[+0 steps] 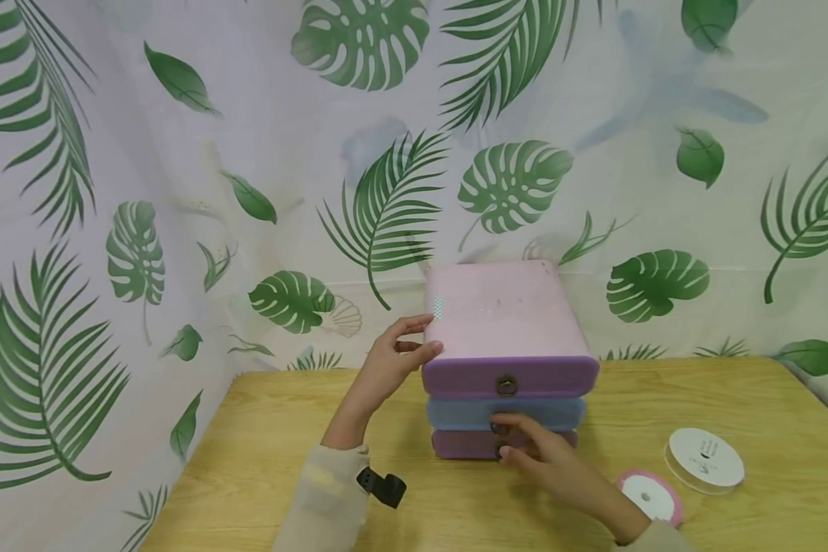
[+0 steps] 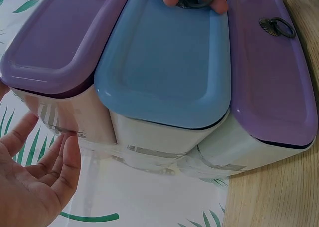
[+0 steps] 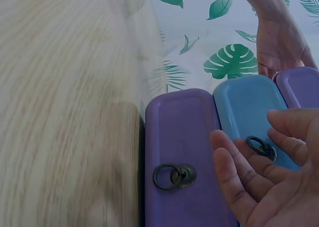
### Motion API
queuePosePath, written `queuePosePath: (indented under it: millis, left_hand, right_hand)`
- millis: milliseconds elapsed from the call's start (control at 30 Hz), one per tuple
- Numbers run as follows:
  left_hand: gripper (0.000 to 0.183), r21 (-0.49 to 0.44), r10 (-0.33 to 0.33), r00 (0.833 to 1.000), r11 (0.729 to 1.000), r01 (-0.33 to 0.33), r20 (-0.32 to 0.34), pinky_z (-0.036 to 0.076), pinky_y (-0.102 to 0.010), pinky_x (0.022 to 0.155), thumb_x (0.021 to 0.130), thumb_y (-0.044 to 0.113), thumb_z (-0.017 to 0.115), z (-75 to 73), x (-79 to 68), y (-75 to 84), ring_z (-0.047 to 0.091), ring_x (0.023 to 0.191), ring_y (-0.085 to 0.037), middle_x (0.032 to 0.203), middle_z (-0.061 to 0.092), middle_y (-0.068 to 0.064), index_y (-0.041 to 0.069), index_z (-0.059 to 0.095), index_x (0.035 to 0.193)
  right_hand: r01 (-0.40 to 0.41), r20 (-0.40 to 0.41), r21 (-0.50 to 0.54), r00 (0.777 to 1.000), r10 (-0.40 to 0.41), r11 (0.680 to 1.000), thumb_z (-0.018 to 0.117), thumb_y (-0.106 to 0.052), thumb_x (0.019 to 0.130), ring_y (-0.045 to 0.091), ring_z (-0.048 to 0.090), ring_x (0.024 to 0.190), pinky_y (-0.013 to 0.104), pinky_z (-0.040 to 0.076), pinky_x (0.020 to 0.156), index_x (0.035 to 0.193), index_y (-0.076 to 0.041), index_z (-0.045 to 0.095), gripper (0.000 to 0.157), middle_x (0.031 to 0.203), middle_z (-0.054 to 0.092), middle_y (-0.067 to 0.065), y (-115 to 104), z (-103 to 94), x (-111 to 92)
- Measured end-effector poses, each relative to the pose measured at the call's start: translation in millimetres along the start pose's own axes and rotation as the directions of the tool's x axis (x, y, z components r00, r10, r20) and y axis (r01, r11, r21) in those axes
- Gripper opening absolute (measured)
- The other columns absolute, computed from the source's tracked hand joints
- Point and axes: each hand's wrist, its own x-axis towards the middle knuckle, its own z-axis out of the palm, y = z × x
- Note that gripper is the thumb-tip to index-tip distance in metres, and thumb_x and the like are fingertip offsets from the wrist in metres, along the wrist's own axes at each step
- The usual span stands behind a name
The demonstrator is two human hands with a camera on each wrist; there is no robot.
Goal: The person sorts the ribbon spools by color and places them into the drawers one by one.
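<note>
The drawer stack (image 1: 504, 322) stands fully closed; left grip (image 1: 395, 359) loose against its left side, right grip (image 1: 555, 462) unclenched at its middle ring (image 3: 269, 152).

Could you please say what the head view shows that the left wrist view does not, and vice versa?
Only the head view shows the white spool, pink-rimmed disc and pink cabinet top.
Only the left wrist view shows the middle compartment's pale side wall and its grey strip.
Both show the left hand, part of the right hand, the blue drawer front and purple drawer fronts.
</note>
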Motion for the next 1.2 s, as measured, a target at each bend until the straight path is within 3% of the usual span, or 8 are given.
queuePosePath:
  millis: [167,533,733,1200]
  left_hand:
    - [0.051,0.004,-0.005,1.000,1.000,0.005,-0.003,0.050,-0.035,0.087,0.093,0.030,0.065,0.6,1.5,1.3,0.057,0.113,-0.025,0.144,0.044,-0.007,0.028,0.048,0.141]
    - [0.050,-0.001,0.003,1.000,1.000,-0.003,-0.010,0.051,-0.039,0.088,0.093,0.029,0.065,0.5,4.3,1.0,0.057,0.113,-0.026,0.143,0.045,-0.007,0.028,0.049,0.140]
    - [0.051,-0.006,-0.006,1.000,1.000,0.006,-0.011,0.050,-0.043,0.091,0.092,0.030,0.066,1.2,2.2,0.4,0.057,0.113,-0.025,0.143,0.045,-0.007,0.028,0.049,0.140]
    - [0.050,0.002,-0.011,1.000,1.000,0.011,-0.012,0.051,-0.034,0.084,0.092,0.028,0.065,0.0,3.5,0.1,0.057,0.111,-0.025,0.142,0.046,-0.007,0.028,0.049,0.140]
  right_hand:
    - [0.006,-0.001,0.030,1.000,-0.006,1.000,0.049,-0.014,0.101,0.007,0.065,0.090,0.027,0.055,0.074,0.140,0.006,0.039,0.044,0.129,0.050,0.033,-0.3,3.2,5.1]
    - [-0.023,-0.045,0.200,0.998,0.033,0.979,0.043,-0.002,0.101,0.010,0.067,0.089,0.032,0.057,0.079,0.136,0.013,0.039,0.038,0.123,0.049,0.038,-0.9,5.8,10.8]
    - [-0.063,-0.065,0.201,0.995,0.078,0.978,0.042,0.002,0.100,0.012,0.067,0.085,0.031,0.057,0.076,0.135,0.011,0.042,0.036,0.121,0.053,0.035,0.0,9.0,11.6]
    - [-0.062,-0.087,0.232,0.993,0.084,0.971,0.041,0.003,0.100,0.009,0.066,0.078,0.026,0.056,0.069,0.134,0.013,0.042,0.035,0.115,0.057,0.035,1.1,9.2,12.3]
